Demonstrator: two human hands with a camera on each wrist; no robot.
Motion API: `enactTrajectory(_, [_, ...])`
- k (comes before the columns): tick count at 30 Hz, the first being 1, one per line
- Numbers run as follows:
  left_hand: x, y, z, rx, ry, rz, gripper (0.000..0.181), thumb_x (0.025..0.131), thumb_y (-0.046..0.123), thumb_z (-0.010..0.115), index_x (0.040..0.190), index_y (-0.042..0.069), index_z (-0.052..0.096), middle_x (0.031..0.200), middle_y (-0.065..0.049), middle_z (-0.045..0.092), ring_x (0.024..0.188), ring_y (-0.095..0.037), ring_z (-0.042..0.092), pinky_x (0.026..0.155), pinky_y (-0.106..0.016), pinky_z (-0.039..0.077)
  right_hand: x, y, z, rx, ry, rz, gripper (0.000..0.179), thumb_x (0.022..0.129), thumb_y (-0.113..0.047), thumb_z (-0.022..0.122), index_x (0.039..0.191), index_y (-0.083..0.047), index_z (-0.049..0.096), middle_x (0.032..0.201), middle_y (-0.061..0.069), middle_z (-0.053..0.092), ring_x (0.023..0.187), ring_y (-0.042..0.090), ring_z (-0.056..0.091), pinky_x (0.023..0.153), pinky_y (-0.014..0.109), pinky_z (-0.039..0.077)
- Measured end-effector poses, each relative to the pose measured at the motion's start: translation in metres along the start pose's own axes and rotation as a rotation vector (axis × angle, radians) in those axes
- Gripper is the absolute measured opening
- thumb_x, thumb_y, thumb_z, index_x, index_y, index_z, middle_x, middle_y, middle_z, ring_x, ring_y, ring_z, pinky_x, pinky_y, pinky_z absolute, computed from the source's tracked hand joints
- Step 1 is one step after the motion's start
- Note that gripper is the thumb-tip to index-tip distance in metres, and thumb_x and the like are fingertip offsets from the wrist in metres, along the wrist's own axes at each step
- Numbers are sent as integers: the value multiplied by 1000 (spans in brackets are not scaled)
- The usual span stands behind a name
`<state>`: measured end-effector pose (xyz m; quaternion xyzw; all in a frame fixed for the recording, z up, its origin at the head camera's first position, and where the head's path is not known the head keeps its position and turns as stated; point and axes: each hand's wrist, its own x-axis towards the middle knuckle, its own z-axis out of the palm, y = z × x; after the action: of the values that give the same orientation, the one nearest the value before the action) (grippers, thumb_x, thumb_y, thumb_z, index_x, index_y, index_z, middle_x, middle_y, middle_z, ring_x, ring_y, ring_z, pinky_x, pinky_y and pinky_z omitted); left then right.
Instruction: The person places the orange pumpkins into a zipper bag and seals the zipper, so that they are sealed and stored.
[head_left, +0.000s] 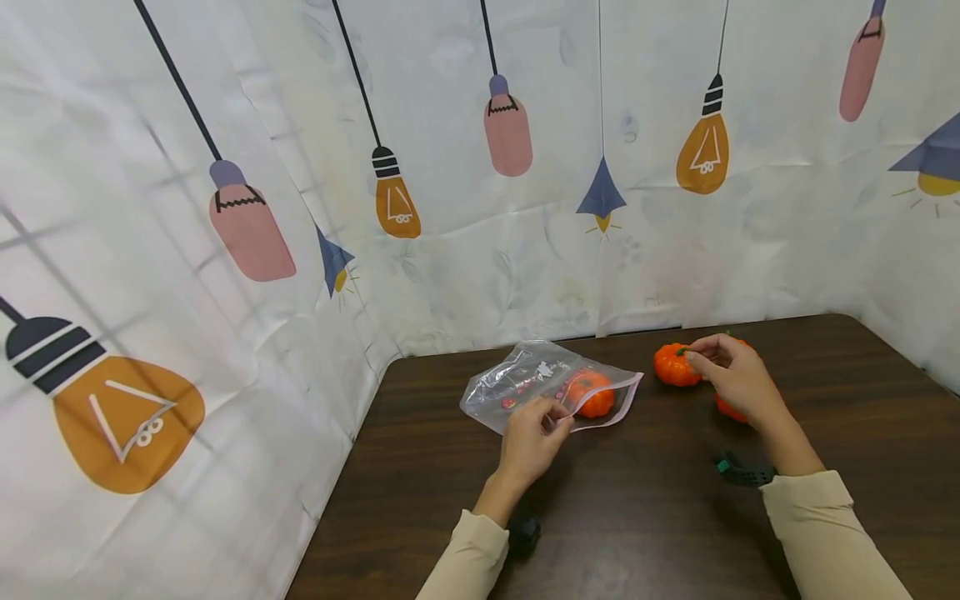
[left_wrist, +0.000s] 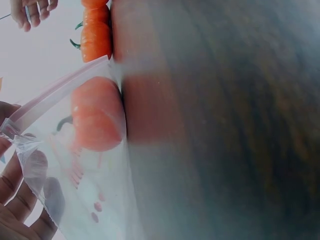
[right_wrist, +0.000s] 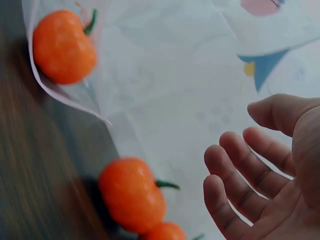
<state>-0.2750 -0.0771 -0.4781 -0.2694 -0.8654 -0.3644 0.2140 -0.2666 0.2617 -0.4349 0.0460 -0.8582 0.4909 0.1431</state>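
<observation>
My left hand [head_left: 528, 442] pinches the rim of a clear zip bag [head_left: 498, 396] with a pink seal strip; the left wrist view shows the fingers behind the film. Inside the bag, near its mouth, sits a small orange pumpkin [head_left: 592, 393] with a green stem. My right hand [head_left: 738, 379] hovers over more pumpkins at the right. Its fingers [right_wrist: 232, 200] are loosely bent and hold nothing. Closest to the bag is one pumpkin [head_left: 672, 365]; another pumpkin [head_left: 729, 408] is partly hidden under the right hand, and part of a third shows behind that hand.
All of this stands on a dark wood-grain table [head_left: 420, 492]. A white cloth [head_left: 450, 283] printed with hanging lamps and bulbs rises along the table's back and left sides. Dark straps with devices [head_left: 742, 471] hang under both wrists.
</observation>
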Motion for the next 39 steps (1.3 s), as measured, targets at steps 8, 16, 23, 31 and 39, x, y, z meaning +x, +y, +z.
enactTrajectory(8, [0, -2, 2, -12, 35, 17, 7, 86, 18, 80, 86, 17, 73, 79, 3, 68, 69, -19, 65, 66, -17, 47, -4, 18, -25, -116, 30, 17, 47, 99, -45, 64, 127, -7, 59, 102, -16, 63, 88, -9, 53, 73, 20, 45])
enactTrajectory(16, [0, -3, 2, -2, 76, -16, 6, 84, 18, 82, 87, 17, 78, 79, 3, 67, 67, -15, 61, 63, -16, 44, -12, 40, -46, -109, 13, 54, 55, 99, -42, 65, 134, -2, 54, 107, -19, 57, 88, -13, 50, 71, 15, 46])
enactTrajectory(23, [0, 1, 0, 6, 86, -84, 5, 84, 18, 83, 87, 18, 80, 81, -4, 68, 65, -8, 53, 60, -16, 41, -14, 60, -58, -168, -52, 125, 62, 100, -46, 60, 138, 2, 49, 134, 24, 55, 100, -3, 49, 78, 28, 45])
enactTrajectory(31, [0, -1, -1, 26, 98, -127, 5, 83, 18, 83, 87, 20, 80, 79, -2, 68, 61, -10, 54, 56, -16, 37, -19, 79, -66, -198, -159, 174, 69, 103, -45, 56, 143, 8, 40, 142, 37, 45, 123, 52, 49, 89, 52, 50])
enactTrajectory(39, [1, -3, -2, -26, 101, -143, 9, 81, 12, 81, 84, 18, 75, 80, -1, 70, 70, -22, 68, 64, -17, 49, -23, 96, -69, -187, -211, 146, 71, 102, -39, 59, 147, 9, 34, 145, 41, 40, 124, 55, 48, 83, 36, 50])
